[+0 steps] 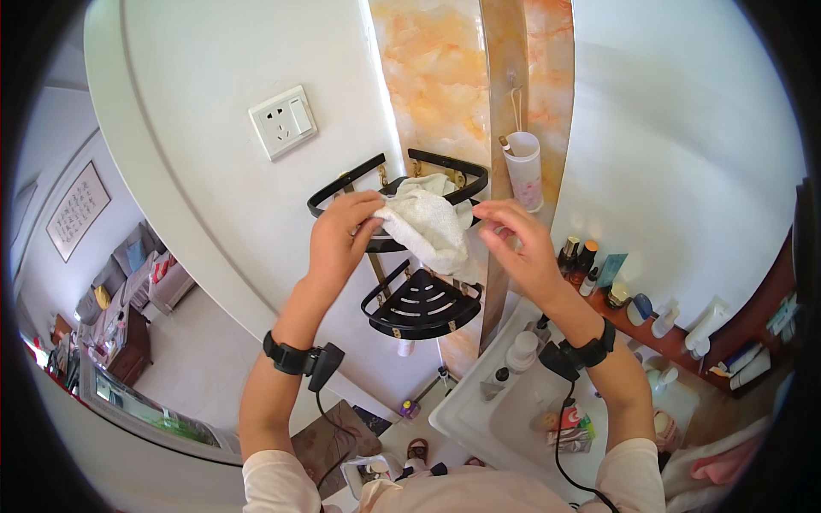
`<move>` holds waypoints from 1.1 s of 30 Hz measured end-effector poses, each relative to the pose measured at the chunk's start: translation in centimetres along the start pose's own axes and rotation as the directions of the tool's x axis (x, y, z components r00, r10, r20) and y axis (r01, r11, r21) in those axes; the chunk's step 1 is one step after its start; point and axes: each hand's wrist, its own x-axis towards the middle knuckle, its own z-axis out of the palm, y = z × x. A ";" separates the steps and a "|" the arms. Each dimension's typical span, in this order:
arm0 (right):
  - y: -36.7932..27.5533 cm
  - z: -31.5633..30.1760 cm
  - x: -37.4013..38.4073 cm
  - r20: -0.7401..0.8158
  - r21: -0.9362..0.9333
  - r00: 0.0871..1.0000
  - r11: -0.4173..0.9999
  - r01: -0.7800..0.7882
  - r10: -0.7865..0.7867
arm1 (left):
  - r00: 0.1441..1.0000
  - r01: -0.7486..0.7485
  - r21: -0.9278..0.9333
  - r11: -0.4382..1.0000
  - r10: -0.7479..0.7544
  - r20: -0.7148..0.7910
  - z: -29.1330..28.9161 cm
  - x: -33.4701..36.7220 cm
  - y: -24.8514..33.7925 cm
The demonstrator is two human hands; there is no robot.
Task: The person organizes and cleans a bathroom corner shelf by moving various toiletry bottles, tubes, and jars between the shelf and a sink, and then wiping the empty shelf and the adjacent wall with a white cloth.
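Observation:
A crumpled white cloth (428, 227) hangs in front of the upper black corner rack (453, 158) and hides part of it. The thumb and fingers of my left hand (340, 232) pinch the cloth's left edge. At the cloth's right side is my right hand (518, 244), its fingers bent and its thumb apart from them, with nothing visible between them. Whether its fingertips touch the cloth I cannot tell. Below the cloth sits the lower black corner rack (421, 308), with a slotted base.
A white cup (524, 171) hangs on the marbled wall strip to the right. A white sink (492, 410) stands below my right forearm, bottles on its edge. Several bottles and tubes line a brown shelf (667, 333). A wall socket (283, 122) is at upper left.

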 end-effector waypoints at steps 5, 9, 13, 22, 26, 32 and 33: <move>0.1 3.7 1.1 -0.058 -0.100 0.992 0.989 0.108 -0.114 | 0.949 -0.313 0.108 0.944 0.316 -0.013 0.3 -2.9 1.3; -0.2 5.2 2.3 -0.060 -0.370 0.970 0.908 0.197 -0.235 | 0.943 -0.331 0.036 0.943 0.332 -0.036 -0.7 -2.5 2.0; -0.4 5.2 4.3 -0.048 -0.521 0.946 0.816 0.250 -0.321 | 0.959 -0.256 0.250 0.934 0.278 -0.058 2.1 1.1 3.5; 0.4 6.7 5.6 0.069 -0.607 0.966 0.759 0.238 -0.248 | 0.962 -0.229 0.212 0.950 0.254 -0.102 3.6 0.4 -2.0; -0.8 7.7 5.7 0.031 -0.596 0.962 0.768 0.235 -0.271 | 0.954 -0.282 0.061 0.957 0.286 -0.083 -0.2 -1.1 -6.8; -2.3 6.3 4.1 -0.047 -0.543 0.971 0.822 0.173 -0.236 | 0.952 -0.249 0.003 0.969 0.245 -0.183 -1.5 -2.2 -10.6; -2.4 5.7 3.5 -0.064 -0.552 0.971 0.819 0.159 -0.231 | 0.950 -0.264 -0.008 0.964 0.259 -0.174 -1.6 -2.2 -10.1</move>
